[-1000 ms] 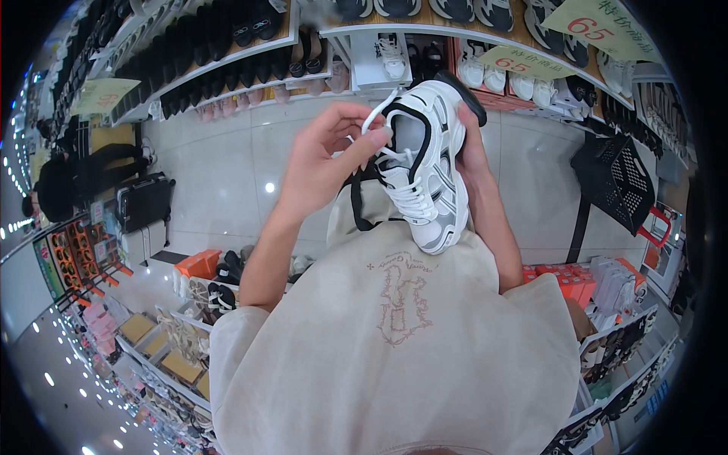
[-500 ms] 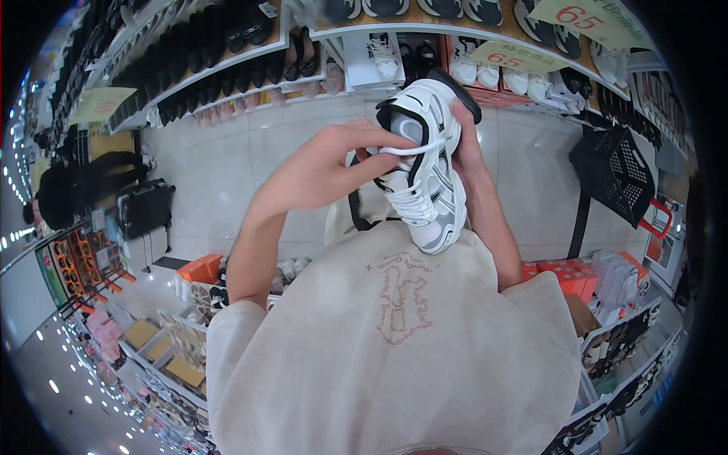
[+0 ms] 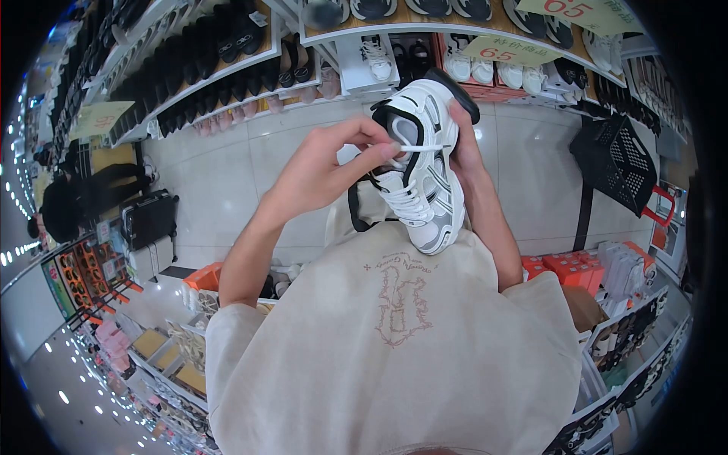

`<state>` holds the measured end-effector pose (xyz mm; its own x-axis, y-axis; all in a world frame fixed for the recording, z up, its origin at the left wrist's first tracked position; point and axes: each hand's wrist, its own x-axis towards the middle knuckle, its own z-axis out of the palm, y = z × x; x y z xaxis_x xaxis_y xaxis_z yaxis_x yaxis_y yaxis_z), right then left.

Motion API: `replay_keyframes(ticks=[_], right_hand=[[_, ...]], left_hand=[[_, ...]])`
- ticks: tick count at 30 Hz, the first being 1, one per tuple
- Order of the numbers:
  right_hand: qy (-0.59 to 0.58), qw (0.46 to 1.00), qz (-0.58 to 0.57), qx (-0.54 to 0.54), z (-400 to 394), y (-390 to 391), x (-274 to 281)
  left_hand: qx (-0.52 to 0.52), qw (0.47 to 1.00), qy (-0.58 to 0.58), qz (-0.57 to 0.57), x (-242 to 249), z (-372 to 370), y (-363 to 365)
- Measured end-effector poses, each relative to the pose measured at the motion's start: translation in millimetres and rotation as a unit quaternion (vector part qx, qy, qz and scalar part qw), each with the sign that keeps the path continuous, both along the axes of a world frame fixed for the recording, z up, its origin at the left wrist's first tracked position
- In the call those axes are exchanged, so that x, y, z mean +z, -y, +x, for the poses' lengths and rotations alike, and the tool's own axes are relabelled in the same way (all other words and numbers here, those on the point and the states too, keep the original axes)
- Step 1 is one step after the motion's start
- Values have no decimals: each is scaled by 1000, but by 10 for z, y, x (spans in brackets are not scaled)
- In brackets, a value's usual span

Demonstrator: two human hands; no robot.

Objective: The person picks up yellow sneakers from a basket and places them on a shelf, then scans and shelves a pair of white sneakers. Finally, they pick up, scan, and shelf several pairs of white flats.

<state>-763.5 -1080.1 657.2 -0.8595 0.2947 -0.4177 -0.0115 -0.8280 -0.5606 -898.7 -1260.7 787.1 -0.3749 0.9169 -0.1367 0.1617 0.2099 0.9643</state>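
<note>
A white and grey sneaker with black trim (image 3: pixel 428 171) is held up in front of the chest, its toe towards the beige shirt (image 3: pixel 394 334) and its heel away. My right hand (image 3: pixel 469 144) grips it by the heel and sole side. Thumb and fingers of my left hand (image 3: pixel 345 155) are pinched on the white shoelace (image 3: pixel 425 148) near the shoe's opening. The lace stretches across the opening. Part of my right hand is hidden behind the shoe.
Shoe shelves (image 3: pixel 356 30) with price signs (image 3: pixel 504 51) run along the far side. A black basket (image 3: pixel 618 163) with a red handle stands at the right. A person in black (image 3: pixel 83 189) is at the left beside a black suitcase (image 3: pixel 148 220). Red boxes (image 3: pixel 569 271) lie lower right.
My left hand has shifted slightly, with its fingers closer together on the lace. The lace end now sticks out to the right across the shoe. The view has shifted slightly.
</note>
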Motion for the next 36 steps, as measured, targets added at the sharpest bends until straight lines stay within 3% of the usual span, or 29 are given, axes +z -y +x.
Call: replay_keyframes(ticks=[3,7,9,12,16,22,24,28,30,34,36], right_hand=[[5,1000,13,-5,-7,-8,26],[15,1000,25,-2,-10,-13,42],[18,1000,18,-9,-10,-11,39],[4,1000,-10,-14,-5,-1,12],[-6,999,-29,-23,-2,13,26],[6,998,-27,-49,22,61,25],[11,998,-7,-56,39,59,24],[7,998,-27,-53,32,79,-6],[18,999,-31,-32,27,77,19],[49,998,19,-18,0,126,8],[48,998,19,-22,17,140,-12]], left_hand=[[47,999,16,23,-137,24,44],[36,998,-11,44,-187,-5,61],[-25,990,-134,40,-136,-57,28],[-18,985,-170,-8,7,-37,-54],[-30,985,-155,-63,25,-49,-120],[-17,987,-155,32,-355,19,-142],[31,998,-54,-25,-412,58,-121],[18,1000,-19,-2,-448,26,-59],[-46,992,-115,-24,-357,1,-37],[-116,989,-95,9,-243,-81,-5],[-170,985,-23,-22,-213,-130,-7]])
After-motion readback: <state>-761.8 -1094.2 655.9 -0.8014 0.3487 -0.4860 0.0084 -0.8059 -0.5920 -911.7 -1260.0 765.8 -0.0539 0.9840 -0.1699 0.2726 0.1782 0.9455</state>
